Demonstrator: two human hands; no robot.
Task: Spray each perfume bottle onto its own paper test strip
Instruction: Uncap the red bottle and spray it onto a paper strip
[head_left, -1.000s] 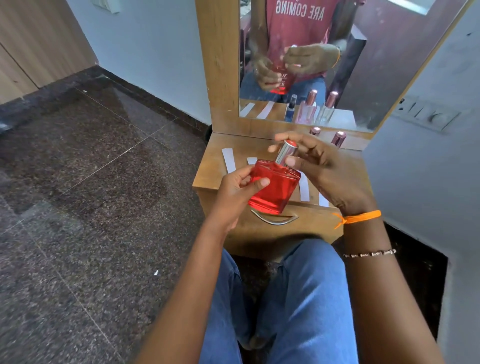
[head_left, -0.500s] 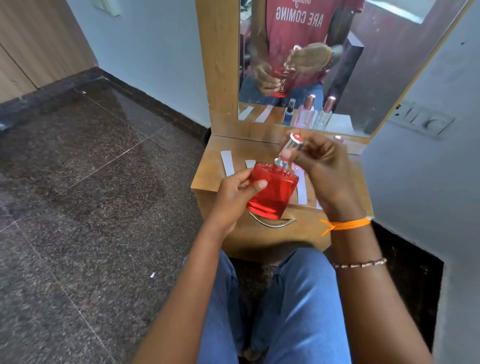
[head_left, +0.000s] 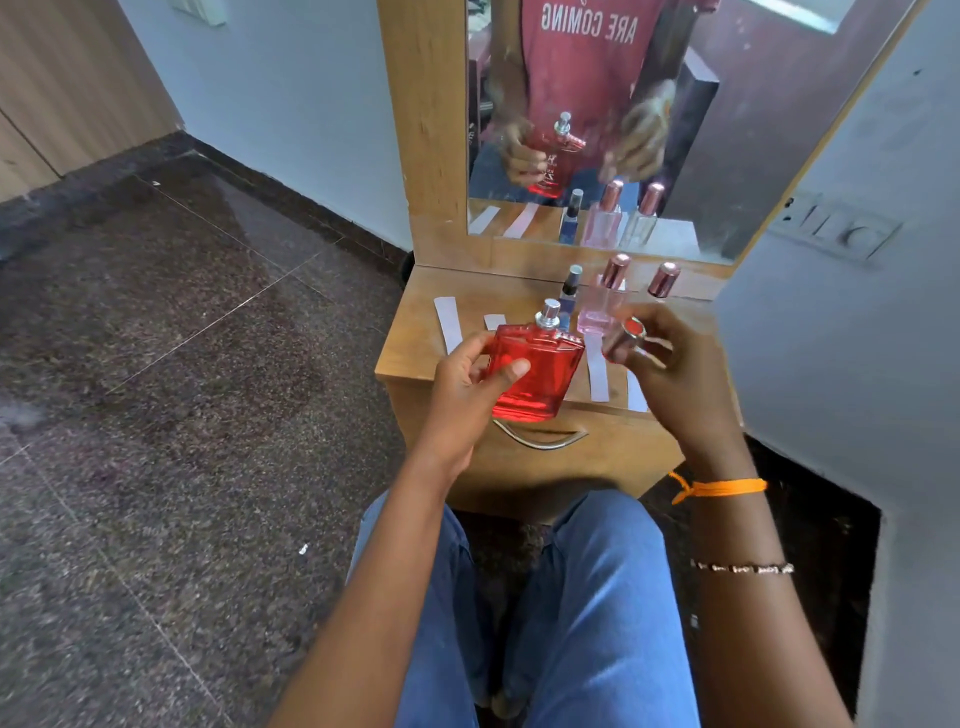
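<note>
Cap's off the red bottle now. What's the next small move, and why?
Probably set the cap down on the dresser top, since the right hand pinches it and the left hand grips the red bottle; its nozzle is bare, and a strip lies close by.

I see a small wooden dressing unit (head_left: 519, 467) standing against a pale wall (head_left: 291, 114), its worktop (head_left: 415, 332) above a drawer with a curved metal handle (head_left: 540, 440). A wood-framed mirror (head_left: 727, 156) rises behind it. The floor (head_left: 156, 389) is dark speckled stone with thin joints. A switch plate (head_left: 836, 231) sits on the right wall, and wooden panelling (head_left: 67, 83) fills the far left.
</note>
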